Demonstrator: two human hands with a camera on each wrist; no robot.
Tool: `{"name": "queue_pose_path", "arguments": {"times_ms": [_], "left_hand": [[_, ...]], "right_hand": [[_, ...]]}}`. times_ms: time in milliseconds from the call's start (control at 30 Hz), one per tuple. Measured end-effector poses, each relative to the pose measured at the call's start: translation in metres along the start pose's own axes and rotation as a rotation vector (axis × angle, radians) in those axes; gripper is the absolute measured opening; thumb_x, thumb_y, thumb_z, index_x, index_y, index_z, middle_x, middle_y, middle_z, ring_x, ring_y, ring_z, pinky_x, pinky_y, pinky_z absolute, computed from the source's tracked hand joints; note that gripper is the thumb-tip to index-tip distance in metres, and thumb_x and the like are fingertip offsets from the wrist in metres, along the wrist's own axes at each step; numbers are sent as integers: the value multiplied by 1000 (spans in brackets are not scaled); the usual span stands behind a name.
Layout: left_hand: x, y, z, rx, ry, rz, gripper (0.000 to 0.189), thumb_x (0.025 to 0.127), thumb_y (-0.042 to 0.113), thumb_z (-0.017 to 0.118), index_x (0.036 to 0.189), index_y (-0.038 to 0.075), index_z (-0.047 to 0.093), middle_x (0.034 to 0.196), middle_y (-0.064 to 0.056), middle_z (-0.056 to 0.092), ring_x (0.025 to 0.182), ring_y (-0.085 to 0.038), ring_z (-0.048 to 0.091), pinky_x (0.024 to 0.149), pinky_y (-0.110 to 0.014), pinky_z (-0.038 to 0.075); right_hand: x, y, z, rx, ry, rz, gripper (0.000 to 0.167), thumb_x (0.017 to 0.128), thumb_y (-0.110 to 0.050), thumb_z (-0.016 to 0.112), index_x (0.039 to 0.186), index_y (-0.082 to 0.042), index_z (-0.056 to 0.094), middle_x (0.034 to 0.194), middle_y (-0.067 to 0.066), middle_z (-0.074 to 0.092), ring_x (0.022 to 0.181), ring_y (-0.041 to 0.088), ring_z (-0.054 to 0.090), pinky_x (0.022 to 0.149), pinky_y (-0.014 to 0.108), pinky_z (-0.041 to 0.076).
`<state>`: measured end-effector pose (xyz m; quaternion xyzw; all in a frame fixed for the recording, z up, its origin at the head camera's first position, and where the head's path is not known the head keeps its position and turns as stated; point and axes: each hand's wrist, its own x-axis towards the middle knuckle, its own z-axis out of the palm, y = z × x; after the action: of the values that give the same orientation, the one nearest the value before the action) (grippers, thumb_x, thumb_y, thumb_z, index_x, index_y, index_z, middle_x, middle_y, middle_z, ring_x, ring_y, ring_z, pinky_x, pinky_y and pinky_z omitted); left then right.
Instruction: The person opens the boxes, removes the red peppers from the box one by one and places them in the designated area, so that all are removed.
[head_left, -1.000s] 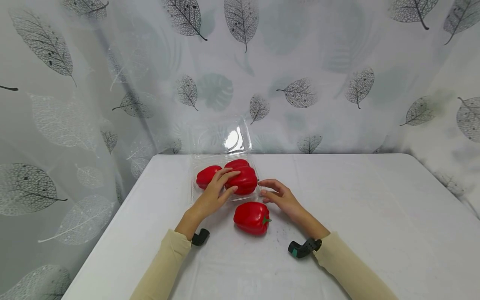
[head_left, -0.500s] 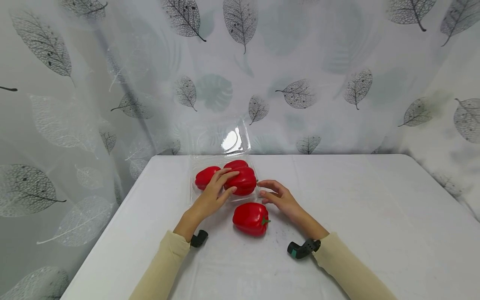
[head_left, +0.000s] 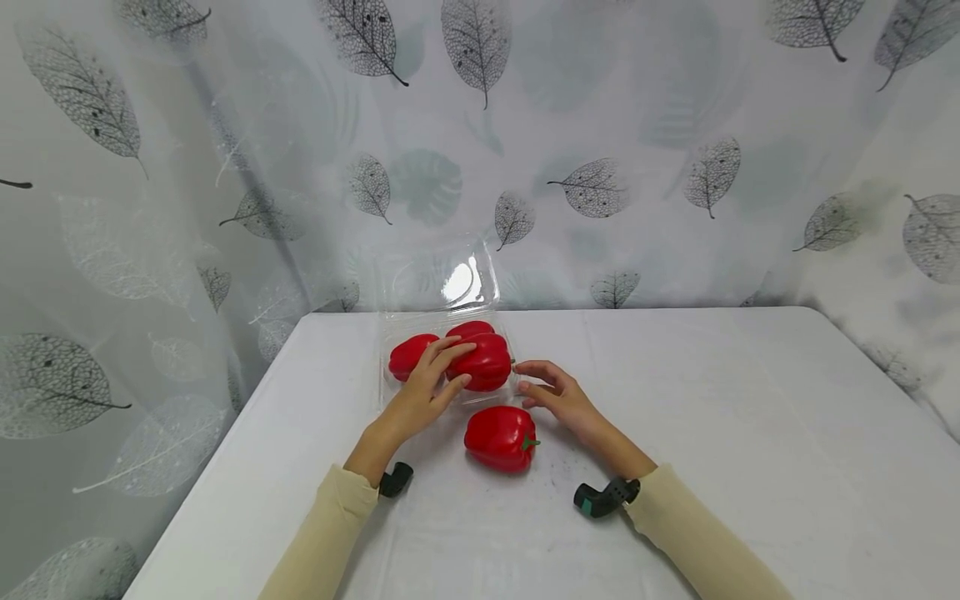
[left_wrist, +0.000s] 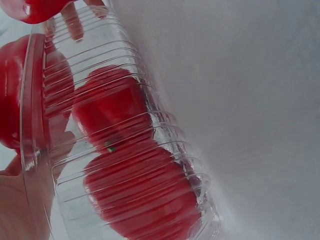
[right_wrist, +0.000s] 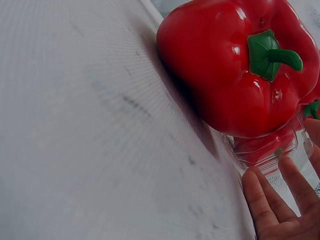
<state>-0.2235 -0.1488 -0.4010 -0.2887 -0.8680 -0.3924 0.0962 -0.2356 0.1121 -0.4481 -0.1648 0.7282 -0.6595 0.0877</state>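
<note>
My left hand (head_left: 420,397) grips a red bell pepper (head_left: 487,365), fingers over its upper left and thumb at its lower left. This pepper sits at the right front of a clear plastic clamshell container (left_wrist: 67,200). Two more red peppers lie inside, one at the left (head_left: 407,357) and one at the back (head_left: 471,327). My right hand (head_left: 562,402) is at the container's right side, fingers loosely bent, with nothing in its grasp. In front of the container another red bell pepper (head_left: 500,439) lies on its side, its green stem (right_wrist: 285,59) toward the right.
The container's clear lid (head_left: 420,279) stands raised at the table's back edge, against a leaf-printed curtain (head_left: 600,108). A white cloth covers the table (head_left: 712,417). Both wrists wear black camera mounts, the right one (head_left: 603,497) low over the cloth.
</note>
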Motion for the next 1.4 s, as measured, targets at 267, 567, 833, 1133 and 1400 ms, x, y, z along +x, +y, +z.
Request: {"name": "queue_pose_path", "arguments": {"times_ms": [267,567,833,1133,1400], "left_hand": [[-2,2,-1,-12,9,21,53,94,22,64,144,25,45,150,-9,36,139,-32,32,94,-53,51],[-6,8,-4,-6,19,49,54,94,21,65,143,24,45,149,-9,37,135,-28,37,93,-46,53],[-10,9,-6,9,31,77,54,93,20,66,143,24,45,149,-9,37,136,-28,36,92,-45,54],[-17,12,-11,19,27,58,54,94,20,65,143,25,45,149,-7,36,137,-27,34,91,-44,55],[-23,10,-13,12,30,67,51,95,19,63,143,25,46,149,-6,36,138,-26,32,91,-45,54]], "right_hand": [[0,1,0,5,-4,-4,45,96,-26,63,136,-10,50,141,15,49,118,34,58,87,37,56],[0,2,-1,6,-8,-11,44,96,-26,62,136,-10,49,141,15,49,118,33,58,87,36,57],[1,3,-1,13,-7,-15,44,96,-25,63,135,-10,50,141,14,50,117,33,59,87,35,57],[1,1,-1,21,-14,-21,45,96,-22,62,136,-8,49,142,17,49,117,34,59,88,37,56],[1,1,-1,26,-11,-13,45,96,-22,63,136,-7,49,142,17,49,115,33,60,88,37,56]]}}
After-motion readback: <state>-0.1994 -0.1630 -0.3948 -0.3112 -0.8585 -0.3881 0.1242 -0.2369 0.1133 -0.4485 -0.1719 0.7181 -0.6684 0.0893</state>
